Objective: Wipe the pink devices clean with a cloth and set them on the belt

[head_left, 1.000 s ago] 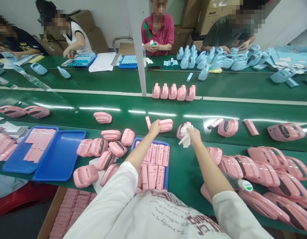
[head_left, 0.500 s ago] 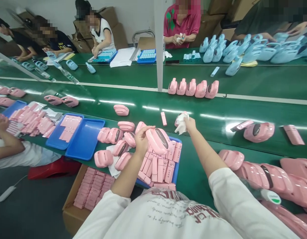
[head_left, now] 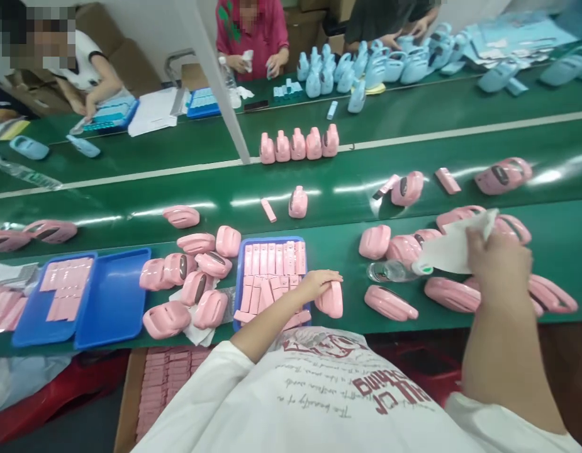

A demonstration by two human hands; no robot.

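My left hand [head_left: 319,283] is closed around the top of a pink rounded plastic housing [head_left: 334,303], just right of the blue tray [head_left: 238,277] of small pink blocks [head_left: 270,257]. Over on the right, my right hand [head_left: 501,259] grips a white cloth [head_left: 448,245], its fingers partly hidden behind the hand. The cloth hangs above several pink housings and partly covers them. Beside it lies a clear bottle [head_left: 389,272] with a white and green cap. Another pink housing [head_left: 377,242] stands behind the bottle, and one more [head_left: 391,303] lies in front.
A group of pink housings [head_left: 177,269] stands left of the tray, beside an empty-looking blue tray [head_left: 114,296]. Further housings [head_left: 298,202] sit on the green belt [head_left: 215,220]. A white post [head_left: 215,75] rises beyond. Across the line, co-workers handle light blue housings [head_left: 361,63].
My view has turned right. My right hand has carried the cloth from the belt to the right-hand housings, leaving one housing on the belt. My left hand has lowered its housing beside the tray.
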